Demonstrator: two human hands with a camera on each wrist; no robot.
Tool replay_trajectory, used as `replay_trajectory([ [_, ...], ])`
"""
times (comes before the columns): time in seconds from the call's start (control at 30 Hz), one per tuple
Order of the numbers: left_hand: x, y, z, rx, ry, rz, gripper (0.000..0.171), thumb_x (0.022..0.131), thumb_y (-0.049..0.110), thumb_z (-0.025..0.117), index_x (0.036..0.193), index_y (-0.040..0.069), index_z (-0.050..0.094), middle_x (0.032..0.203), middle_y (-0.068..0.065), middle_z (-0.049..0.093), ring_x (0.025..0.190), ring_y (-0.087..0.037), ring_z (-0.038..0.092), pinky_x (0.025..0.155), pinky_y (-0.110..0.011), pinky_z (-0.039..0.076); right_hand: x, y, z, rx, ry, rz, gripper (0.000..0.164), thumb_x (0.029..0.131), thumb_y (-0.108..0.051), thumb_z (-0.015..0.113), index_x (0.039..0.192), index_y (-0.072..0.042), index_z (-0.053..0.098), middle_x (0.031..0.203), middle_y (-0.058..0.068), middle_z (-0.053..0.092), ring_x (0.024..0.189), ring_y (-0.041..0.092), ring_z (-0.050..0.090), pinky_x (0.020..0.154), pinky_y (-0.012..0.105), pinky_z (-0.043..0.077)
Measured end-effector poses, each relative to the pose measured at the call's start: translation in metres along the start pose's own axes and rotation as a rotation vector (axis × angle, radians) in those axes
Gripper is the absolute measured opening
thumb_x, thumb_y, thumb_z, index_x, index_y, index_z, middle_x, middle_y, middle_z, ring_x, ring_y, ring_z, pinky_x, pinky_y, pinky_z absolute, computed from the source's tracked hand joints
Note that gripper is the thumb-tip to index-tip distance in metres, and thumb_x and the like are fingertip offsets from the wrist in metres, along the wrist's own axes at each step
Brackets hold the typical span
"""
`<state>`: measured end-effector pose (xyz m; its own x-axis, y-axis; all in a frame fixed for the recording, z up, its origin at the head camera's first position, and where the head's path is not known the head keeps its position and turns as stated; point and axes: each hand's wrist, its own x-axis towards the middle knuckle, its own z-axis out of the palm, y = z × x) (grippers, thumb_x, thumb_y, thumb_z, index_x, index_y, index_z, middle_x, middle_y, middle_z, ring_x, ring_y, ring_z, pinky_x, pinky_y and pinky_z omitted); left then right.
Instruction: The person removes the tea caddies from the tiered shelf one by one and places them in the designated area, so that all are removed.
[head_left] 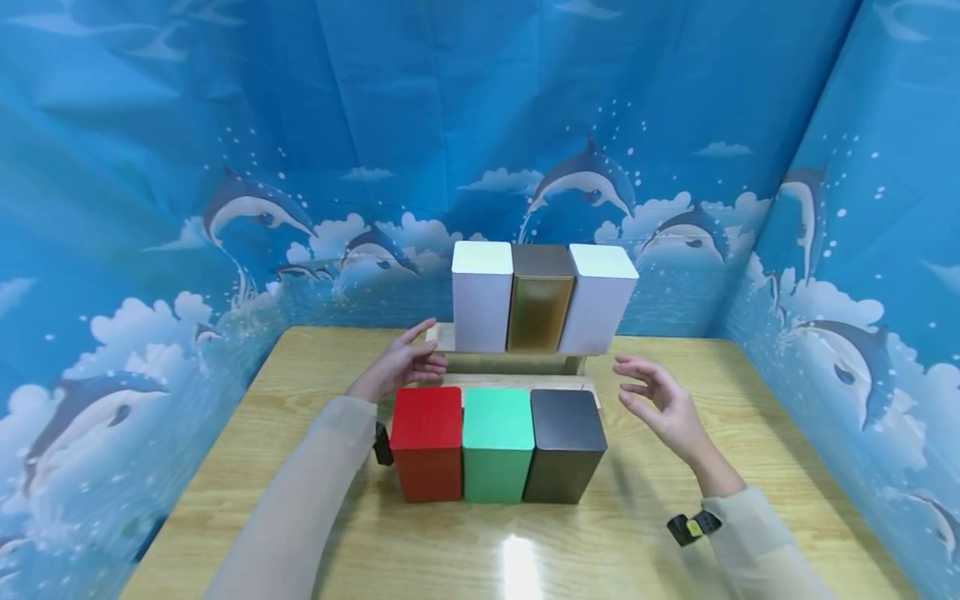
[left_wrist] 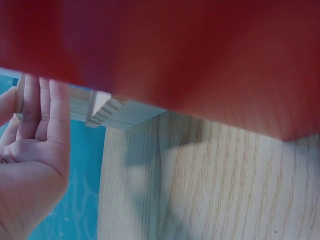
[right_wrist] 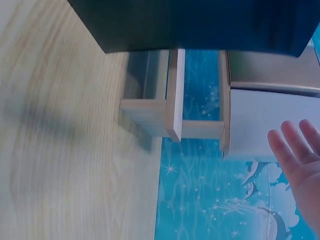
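Observation:
A two-tier wooden rack [head_left: 517,381] stands on the table. My left hand [head_left: 405,364] is at the left end of its upper plank [head_left: 444,335], thumb on one side and fingers on the other, pinching it. Along the upper tier stand a white box [head_left: 482,308], a gold box [head_left: 540,312] and a second white box [head_left: 597,308]. A red box [head_left: 427,450], a green box [head_left: 497,450] and a black box [head_left: 564,450] form the front row. Off the rack's right end, my right hand [head_left: 660,404] hovers with relaxed fingers, holding nothing.
The wood-grain table [head_left: 315,533] reaches back to a blue dolphin-print curtain [head_left: 405,100], which also hangs along both sides. The red box fills the top of the left wrist view, close to the forearm.

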<state>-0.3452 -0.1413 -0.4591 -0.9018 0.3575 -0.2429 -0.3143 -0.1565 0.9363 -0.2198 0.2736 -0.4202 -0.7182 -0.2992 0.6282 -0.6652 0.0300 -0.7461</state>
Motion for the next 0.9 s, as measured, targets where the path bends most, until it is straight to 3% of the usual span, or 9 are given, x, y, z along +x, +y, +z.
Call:
replay_trajectory([
  [0.2, 0.0, 0.0, -0.001, -0.001, -0.023, 0.011, 0.053, 0.098, 0.02, 0.049, 0.145, 0.031, 0.029, 0.1, -0.023, 0.065, 0.079, -0.024, 0.068, 0.078, -0.042, 0.053, 0.005, 0.003, -0.008, -0.063, 0.063, 0.073, 0.034, 0.083, 0.013, 0.058, 0.115, 0.019, 0.046, 0.126, 0.036, 0.043, 0.112, 0.031, 0.052, 0.089, 0.027, 0.048],
  [0.43, 0.0, 0.001, 0.0, 0.009, -0.01, 0.005, 0.054, 0.098, 0.02, 0.049, 0.146, 0.031, 0.028, 0.098, -0.022, 0.066, 0.079, -0.025, 0.068, 0.077, -0.041, 0.054, 0.011, 0.004, -0.015, -0.089, 0.077, 0.059, 0.033, 0.084, 0.016, 0.055, 0.115, 0.021, 0.046, 0.125, 0.03, 0.047, 0.111, 0.025, 0.053, 0.088, 0.023, 0.048],
  [0.7, 0.0, 0.001, 0.0, 0.015, -0.01, 0.002, 0.057, 0.097, 0.021, 0.05, 0.148, 0.029, 0.024, 0.101, -0.023, 0.065, 0.079, -0.025, 0.068, 0.077, -0.041, 0.054, 0.018, 0.008, -0.026, -0.111, 0.091, 0.078, 0.035, 0.086, 0.012, 0.055, 0.119, 0.018, 0.045, 0.125, 0.008, 0.054, 0.112, 0.02, 0.054, 0.087, 0.02, 0.047],
  [0.9, -0.001, 0.001, 0.0, 0.02, 0.0, 0.002, 0.057, 0.097, 0.022, 0.05, 0.147, 0.029, 0.025, 0.104, -0.025, 0.063, 0.082, -0.028, 0.068, 0.079, -0.042, 0.053, 0.025, 0.013, -0.036, -0.092, 0.113, 0.104, 0.035, 0.089, 0.008, 0.054, 0.122, 0.017, 0.045, 0.123, 0.005, 0.056, 0.11, 0.019, 0.055, 0.086, 0.019, 0.048],
])
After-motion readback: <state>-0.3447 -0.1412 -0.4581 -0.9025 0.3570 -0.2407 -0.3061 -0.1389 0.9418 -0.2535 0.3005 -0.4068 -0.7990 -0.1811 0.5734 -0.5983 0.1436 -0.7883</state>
